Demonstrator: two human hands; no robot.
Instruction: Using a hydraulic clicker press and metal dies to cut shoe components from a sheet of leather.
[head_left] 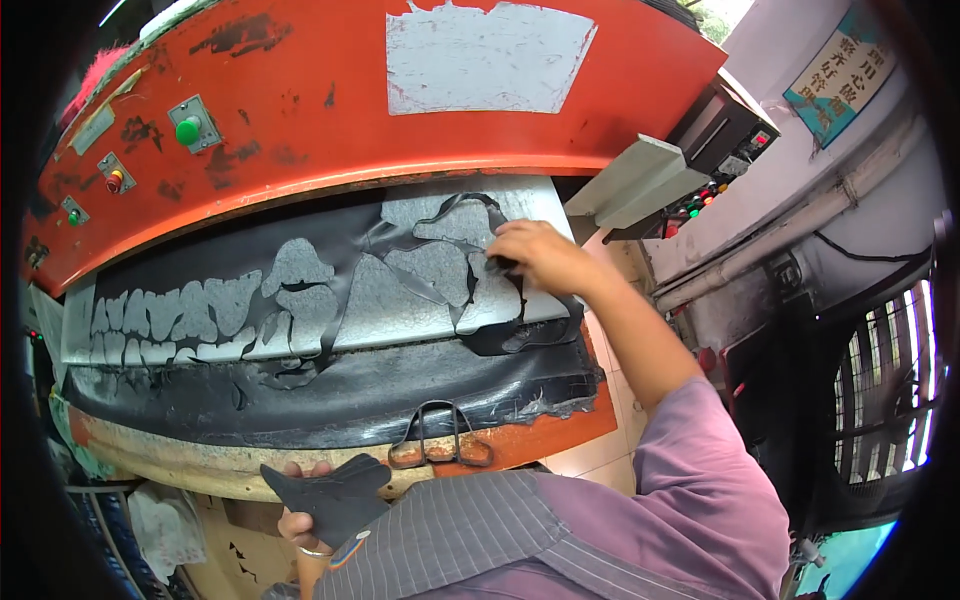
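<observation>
My left hand (pixel 294 525) grips a small stack of black cut pieces (pixel 335 497), leather-like and curved in outline, close to my body at the front edge of the machine. Over the right part of the bed, the fingers of my right hand (pixel 540 256) are closed on a dark bit of the black cut-out sheet (pixel 225 245). Shaped holes run through that sheet, leaving thin strips between them. Through the holes shows the grey metal-looking cutting surface (pixel 372 300). What lies under my right fingers is partly hidden.
A metal cutting die (pixel 440 437) rests at the bed's front edge. The orange press beam (pixel 300 95) spans the far side, with a green button (pixel 188 130) on it. A control box (pixel 715 140) stands at right. Black material (pixel 330 400) drapes along the front.
</observation>
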